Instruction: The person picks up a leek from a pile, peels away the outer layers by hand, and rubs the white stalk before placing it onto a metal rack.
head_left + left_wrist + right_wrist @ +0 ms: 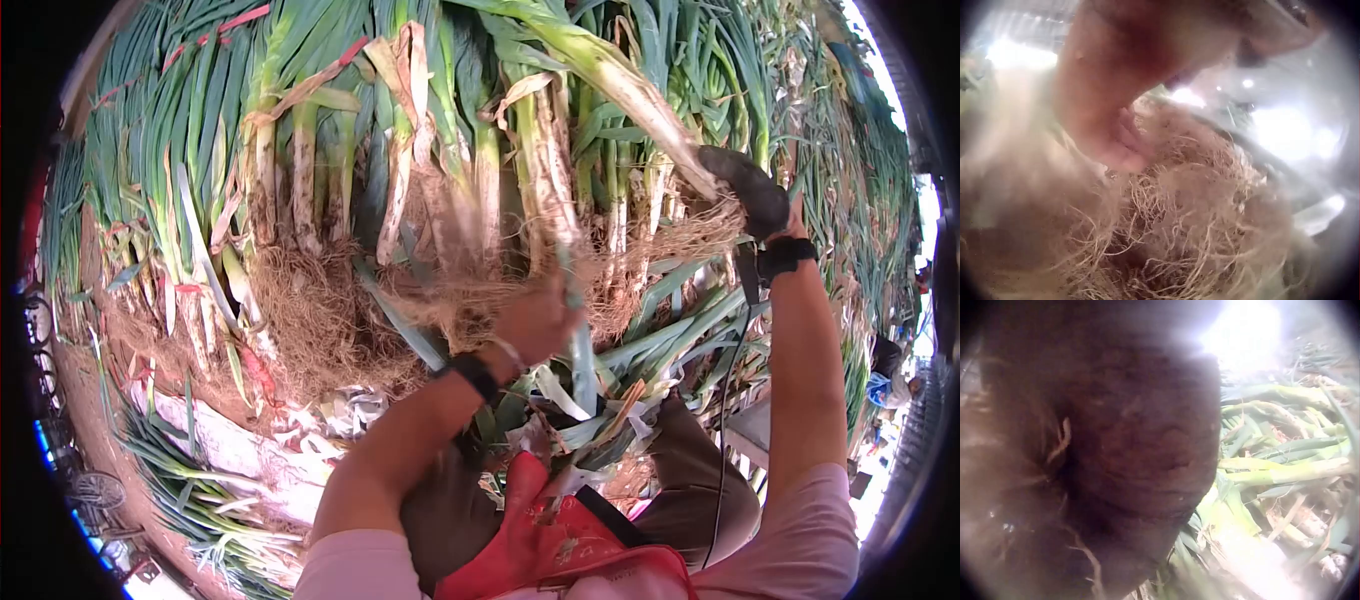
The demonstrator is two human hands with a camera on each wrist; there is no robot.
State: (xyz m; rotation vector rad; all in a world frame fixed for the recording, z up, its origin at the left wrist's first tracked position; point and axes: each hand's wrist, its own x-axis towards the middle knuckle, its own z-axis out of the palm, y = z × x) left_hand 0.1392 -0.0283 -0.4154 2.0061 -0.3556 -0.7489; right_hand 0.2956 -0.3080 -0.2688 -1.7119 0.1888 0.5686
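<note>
In the head view my right hand (pixel 752 192), in a dark glove, grips the root end of a thick leek (pixel 645 100) that slants up to the left. The dark glove (pixel 1141 437) fills much of the right wrist view, with a few root strands before it. My bare left hand (pixel 538 322) is blurred, low at the middle of the leek row, its curled fingers among the roots (pixel 460 305). In the left wrist view the left hand (pixel 1116 87) has bent fingertips against the tangled tan roots (pixel 1179 206); which strands it holds is partly hidden.
Upright leeks (pixel 300 180) stand packed along the far side, some with red ties. Loose green leaves (pixel 665 340) lie below the right arm. More leeks (pixel 215 500) lie at the lower left by a pale sheet (pixel 225 450). A black cable (pixel 722 430) hangs beside the right arm.
</note>
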